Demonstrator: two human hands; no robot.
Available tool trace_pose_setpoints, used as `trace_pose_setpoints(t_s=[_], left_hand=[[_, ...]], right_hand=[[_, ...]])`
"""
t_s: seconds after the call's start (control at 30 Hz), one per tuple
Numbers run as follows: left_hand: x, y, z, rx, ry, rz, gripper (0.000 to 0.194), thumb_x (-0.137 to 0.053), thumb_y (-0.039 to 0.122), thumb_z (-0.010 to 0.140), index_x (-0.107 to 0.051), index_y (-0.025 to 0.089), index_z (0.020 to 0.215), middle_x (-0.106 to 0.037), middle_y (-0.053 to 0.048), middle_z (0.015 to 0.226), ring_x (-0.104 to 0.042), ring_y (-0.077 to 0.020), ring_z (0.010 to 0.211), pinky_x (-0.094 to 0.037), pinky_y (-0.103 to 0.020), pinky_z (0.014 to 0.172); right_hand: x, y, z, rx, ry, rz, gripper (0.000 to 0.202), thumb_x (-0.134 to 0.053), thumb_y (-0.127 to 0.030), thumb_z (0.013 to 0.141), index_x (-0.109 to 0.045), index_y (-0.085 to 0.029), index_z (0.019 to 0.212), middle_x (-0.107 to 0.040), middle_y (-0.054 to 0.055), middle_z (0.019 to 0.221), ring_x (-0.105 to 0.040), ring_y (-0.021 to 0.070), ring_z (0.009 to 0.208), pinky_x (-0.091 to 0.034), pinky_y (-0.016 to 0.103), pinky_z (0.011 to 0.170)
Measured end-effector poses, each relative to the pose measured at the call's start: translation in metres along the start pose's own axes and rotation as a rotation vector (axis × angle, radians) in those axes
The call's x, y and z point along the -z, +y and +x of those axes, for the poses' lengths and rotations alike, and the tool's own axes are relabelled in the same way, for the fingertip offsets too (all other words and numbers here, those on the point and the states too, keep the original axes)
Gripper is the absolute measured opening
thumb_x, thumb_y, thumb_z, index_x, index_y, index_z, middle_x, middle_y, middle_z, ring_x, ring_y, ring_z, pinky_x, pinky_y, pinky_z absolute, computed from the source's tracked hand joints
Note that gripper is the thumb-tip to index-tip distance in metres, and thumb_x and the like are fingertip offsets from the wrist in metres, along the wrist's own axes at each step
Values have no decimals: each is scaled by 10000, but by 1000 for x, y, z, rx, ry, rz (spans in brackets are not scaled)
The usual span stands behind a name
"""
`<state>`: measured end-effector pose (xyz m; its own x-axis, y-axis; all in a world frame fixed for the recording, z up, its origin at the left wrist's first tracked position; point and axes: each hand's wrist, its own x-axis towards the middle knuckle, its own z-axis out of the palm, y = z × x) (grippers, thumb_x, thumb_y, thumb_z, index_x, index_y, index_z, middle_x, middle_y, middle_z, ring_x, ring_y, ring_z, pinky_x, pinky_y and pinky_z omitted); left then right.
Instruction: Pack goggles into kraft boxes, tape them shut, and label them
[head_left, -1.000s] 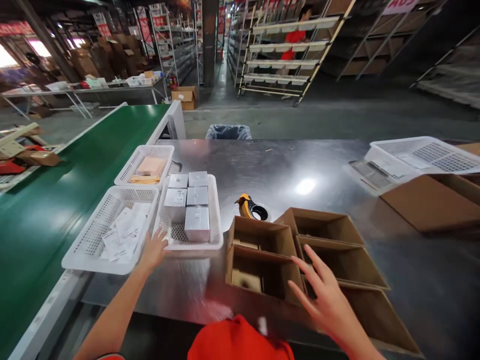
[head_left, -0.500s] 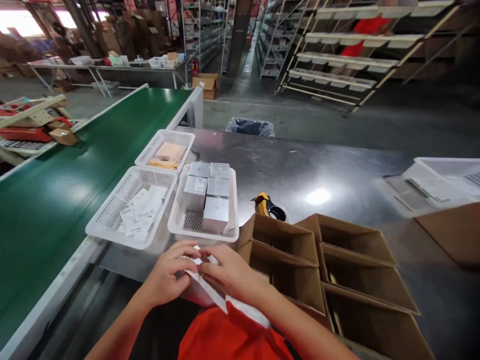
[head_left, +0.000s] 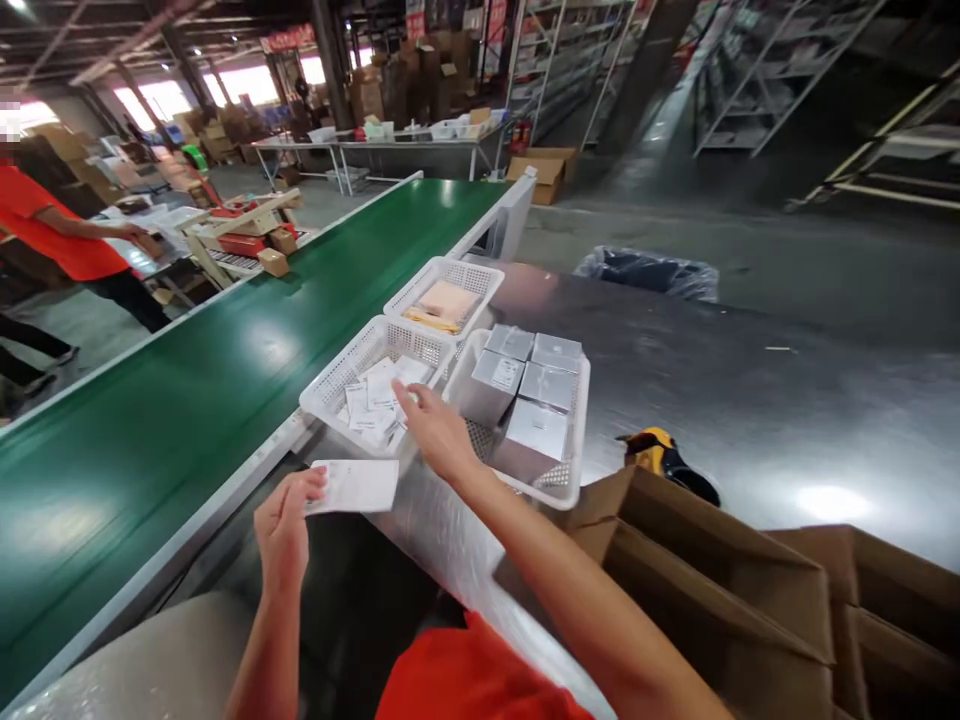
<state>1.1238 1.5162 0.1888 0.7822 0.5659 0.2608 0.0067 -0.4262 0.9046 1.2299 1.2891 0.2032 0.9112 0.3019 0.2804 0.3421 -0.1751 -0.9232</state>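
Note:
My left hand (head_left: 289, 505) pinches a folded white paper slip (head_left: 356, 486) by its left end, over the near side of the steel table. With fingers stretched forward, my right hand (head_left: 439, 425) reaches over the rim of a white perforated basket (head_left: 330, 395) that holds several printed white paper slips (head_left: 371, 400). Its fingertips are at the slips; whether they touch one I cannot tell. Beside it, under my right forearm, a second white basket (head_left: 583, 430) carries several silver-grey boxes (head_left: 536, 430). Farther back, a third basket (head_left: 491, 285) holds tan and yellow flat items (head_left: 442, 305).
A green conveyor belt (head_left: 247, 400) runs along the left. To the right stand open cardboard boxes (head_left: 720, 580) and a yellow-black tape dispenser (head_left: 667, 460). A lined bin (head_left: 645, 275) is beyond the steel table (head_left: 675, 350). A person in orange (head_left: 67, 225) stands across the belt.
The view has swung left. My hands, earlier together on white paper in front of me, have parted: the left holds a slip out to the left, the right has reached to the slip basket.

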Motion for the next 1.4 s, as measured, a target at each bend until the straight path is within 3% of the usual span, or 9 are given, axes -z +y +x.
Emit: trace_pose_setpoints(t_s=[0.13,0.33,0.5,0.6,0.83,1.03,1.13,1.23,1.4], left_hand=[[7,9,-18,29,-105,-85,143,-675,258,732,-639,208,860,-713,-52,1005,-650,-242,1046,-531,-343,901],[-13,24,-21,-98,-379,-123,46,-618,212,786,-652,195,812,-673,-74,1004,-626,-239,1060,-504,-352,923],[-65,36,-26,319,-387,-485,575,-776,323,658,-521,229,1165,-602,-94,1219,-654,-241,1015,-559,-320,764],[-90,38,-41,581,-572,-566,615,-769,424,660,-527,177,1169,-674,-108,1072,-685,-238,867,-566,-310,656],[-111,38,-61,379,-761,-315,455,-753,375,650,-603,126,1000,-645,3,641,-596,-139,506,-479,-225,431],[-106,45,-58,395,-809,-16,784,-658,389,717,-347,182,1407,-541,92,484,-468,-108,353,-326,-175,340],[-104,48,-69,252,-941,175,549,-562,500,798,-595,173,1239,-562,33,495,-525,-144,436,-422,-237,436],[-107,55,-83,54,-944,-22,580,-471,653,816,-741,162,964,-697,-109,842,-640,-259,893,-517,-354,795],[-125,83,-102,385,-1011,-486,517,-704,576,699,-734,123,947,-738,-131,903,-668,-307,923,-526,-409,836]], right_hand=[[-48,36,4,-260,-28,214,408,-534,-321,830,-544,-212,1224,-597,95,1154,-591,180,844,-513,388,789],[-16,18,-71,-484,-283,592,330,-746,-444,695,-631,-190,874,-618,-28,677,-547,113,564,-420,228,514],[12,7,-98,-482,13,477,277,-788,-378,636,-600,-190,714,-528,-68,516,-482,104,447,-380,235,452],[28,12,-114,-462,201,352,218,-701,-381,726,-591,-193,720,-514,-61,529,-470,106,453,-384,238,452],[69,18,-140,-306,432,89,187,-670,-329,759,-583,-197,657,-643,45,869,-573,189,803,-462,296,690],[89,5,-147,-312,593,337,220,-672,-415,772,-581,-215,762,-570,1,686,-515,146,632,-441,274,599],[91,-4,-145,-325,566,388,242,-610,-435,829,-513,-216,794,-503,-40,608,-444,107,532,-377,230,502],[94,-9,-139,-319,463,344,219,-576,-396,854,-468,-216,793,-406,-80,552,-352,82,477,-297,210,455],[98,-8,-119,-330,347,299,184,-550,-362,831,-453,-217,773,-369,-95,510,-335,80,455,-262,203,431]])
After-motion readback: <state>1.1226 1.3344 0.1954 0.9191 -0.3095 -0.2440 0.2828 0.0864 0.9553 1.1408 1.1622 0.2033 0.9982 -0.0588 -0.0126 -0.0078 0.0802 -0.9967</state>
